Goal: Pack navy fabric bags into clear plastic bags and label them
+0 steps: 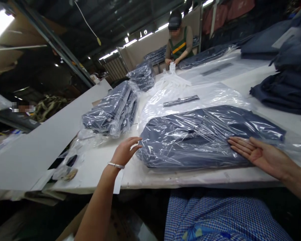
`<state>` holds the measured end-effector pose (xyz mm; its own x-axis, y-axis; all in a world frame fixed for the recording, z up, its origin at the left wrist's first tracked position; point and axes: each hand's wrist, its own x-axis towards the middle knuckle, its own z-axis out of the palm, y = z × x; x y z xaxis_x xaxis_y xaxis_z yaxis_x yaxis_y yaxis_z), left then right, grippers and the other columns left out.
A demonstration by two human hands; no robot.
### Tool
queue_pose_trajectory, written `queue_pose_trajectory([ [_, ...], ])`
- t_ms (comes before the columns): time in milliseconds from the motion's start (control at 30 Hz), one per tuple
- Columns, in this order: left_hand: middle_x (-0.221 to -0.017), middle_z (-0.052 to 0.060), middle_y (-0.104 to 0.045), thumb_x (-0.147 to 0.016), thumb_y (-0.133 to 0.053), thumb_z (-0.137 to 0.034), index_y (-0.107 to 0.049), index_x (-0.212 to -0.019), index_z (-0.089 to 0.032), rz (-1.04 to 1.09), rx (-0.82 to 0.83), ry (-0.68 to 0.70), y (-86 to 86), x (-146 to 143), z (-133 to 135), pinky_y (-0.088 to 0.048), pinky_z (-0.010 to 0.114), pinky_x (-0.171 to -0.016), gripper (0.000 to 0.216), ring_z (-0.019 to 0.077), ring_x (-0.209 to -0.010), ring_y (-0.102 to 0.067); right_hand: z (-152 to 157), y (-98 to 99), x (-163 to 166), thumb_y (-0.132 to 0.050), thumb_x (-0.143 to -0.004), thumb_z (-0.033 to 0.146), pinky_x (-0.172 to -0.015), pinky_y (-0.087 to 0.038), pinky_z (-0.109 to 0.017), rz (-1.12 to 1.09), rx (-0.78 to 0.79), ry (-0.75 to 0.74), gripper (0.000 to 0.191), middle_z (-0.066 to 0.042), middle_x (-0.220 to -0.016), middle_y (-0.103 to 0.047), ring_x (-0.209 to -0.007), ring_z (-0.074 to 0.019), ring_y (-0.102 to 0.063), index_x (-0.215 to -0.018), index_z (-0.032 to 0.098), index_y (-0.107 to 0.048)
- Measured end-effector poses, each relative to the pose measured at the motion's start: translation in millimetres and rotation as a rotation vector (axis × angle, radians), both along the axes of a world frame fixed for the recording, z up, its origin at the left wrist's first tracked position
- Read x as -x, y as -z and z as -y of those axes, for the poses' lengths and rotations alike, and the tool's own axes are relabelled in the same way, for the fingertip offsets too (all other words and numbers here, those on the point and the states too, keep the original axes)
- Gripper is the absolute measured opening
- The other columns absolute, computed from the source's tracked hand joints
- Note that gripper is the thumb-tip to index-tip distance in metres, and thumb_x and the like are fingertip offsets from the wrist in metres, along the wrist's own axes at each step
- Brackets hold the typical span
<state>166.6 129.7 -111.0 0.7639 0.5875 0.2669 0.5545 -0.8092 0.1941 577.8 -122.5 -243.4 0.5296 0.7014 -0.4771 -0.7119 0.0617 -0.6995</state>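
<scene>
Right now I am pressing my right hand, fingers flat and spread, on the bagged navy garment lying at the table edge, while my left hand is cupping its left end open-fingered, and the slick plastic could be sliding off toward me.

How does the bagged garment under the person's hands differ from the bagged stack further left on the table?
The bagged garment lies flat as a single wide piece; the bagged stack is several packs piled high and leaning. The left hand touches the garment's left edge and the right hand rests flat on its right side, while nothing touches the stack. The garment lies at the near table edge; the stack lies further back. Both are dark blue cloth in clear, wrinkled plastic.
</scene>
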Motion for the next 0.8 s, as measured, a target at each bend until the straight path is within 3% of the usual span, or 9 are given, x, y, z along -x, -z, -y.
queue_pose_trajectory([
  [100,-0.095,0.003,-0.074,-0.093,-0.055,-0.036,-0.067,-0.109,-0.026,0.24,-0.169,-0.08,16.2,2,61,-0.053,0.034,-0.086,0.023,0.0183,-0.089,-0.068,0,0.6,1,-0.037,-0.094,0.019,-0.083,-0.06,-0.03,0.031,-0.021,0.004,0.034,-0.019,-0.133,-0.059,-0.115,-0.0255,-0.063,-0.102,0.016,-0.07],
  [200,-0.1,0.005,-0.074,-0.089,-0.06,-0.04,-0.064,-0.111,-0.025,0.091,-0.215,0.111,49.8,-1,115,-0.054,0.036,-0.084,0.027,0.0215,-0.095,-0.067,1,2.1,0,-0.037,-0.095,0.019,-0.084,-0.06,-0.03,0.055,-0.03,0.003,0.034,-0.02,-0.133,-0.059,-0.116,-0.0257,-0.063,-0.103,0.014,-0.07],
  [300,-0.112,0.008,-0.072,-0.09,-0.059,-0.036,-0.058,-0.123,-0.022,-0.079,-0.306,0.097,88.0,-3,132,-0.053,0.04,-0.087,0.036,0.0244,-0.101,-0.066,1,4.1,-1,-0.037,-0.096,0.019,-0.084,-0.06,-0.031,0.067,-0.04,-0.003,0.035,-0.021,-0.133,-0.059,-0.117,-0.0264,-0.062,-0.103,0.012,-0.07],
  [400,-0.109,0.008,-0.072,-0.093,-0.056,-0.029,-0.056,-0.125,-0.02,-0.086,-0.359,-0.003,111.6,-2,125,-0.054,0.035,-0.078,0.034,0.0229,-0.095,-0.068,1,4.9,-1,-0.037,-0.096,0.019,-0.085,-0.059,-0.032,0.072,-0.053,-0.007,0.035,-0.021,-0.132,-0.059,-0.117,-0.0267,-0.062,-0.103,0.012,-0.07],
  [600,-0.089,0.004,-0.072,-0.095,-0.053,-0.031,-0.055,-0.125,-0.02,-0.136,-0.321,0.072,117.7,1,123,-0.049,0.028,-0.061,0.032,0.0168,-0.072,-0.067,1,2.2,3,-0.035,-0.098,0.019,-0.087,-0.059,-0.033,0.047,-0.09,0.011,0.035,-0.023,-0.132,-0.059,-0.117,-0.0268,-0.062,-0.106,0.008,-0.067],
  [733,-0.086,0.003,-0.07,-0.094,-0.053,-0.021,-0.062,-0.111,-0.021,-0.165,-0.345,0.102,109.7,9,131,-0.046,0.028,-0.059,0.019,0.0154,-0.069,-0.064,1,3.5,2,-0.035,-0.099,0.022,-0.089,-0.058,-0.033,0.034,-0.084,0.018,0.035,-0.021,-0.133,-0.058,-0.117,-0.0251,-0.062,-0.11,0.008,-0.065],
  [800,-0.09,0.003,-0.07,-0.092,-0.055,-0.017,-0.064,-0.107,-0.021,-0.13,-0.418,0.11,100.9,13,131,-0.048,0.028,-0.065,0.018,0.016,-0.075,-0.064,2,5.7,1,-0.034,-0.1,0.024,-0.091,-0.057,-0.034,0.031,-0.102,0.014,0.036,-0.021,-0.132,-0.059,-0.117,-0.0251,-0.062,-0.111,0.008,-0.064],
])
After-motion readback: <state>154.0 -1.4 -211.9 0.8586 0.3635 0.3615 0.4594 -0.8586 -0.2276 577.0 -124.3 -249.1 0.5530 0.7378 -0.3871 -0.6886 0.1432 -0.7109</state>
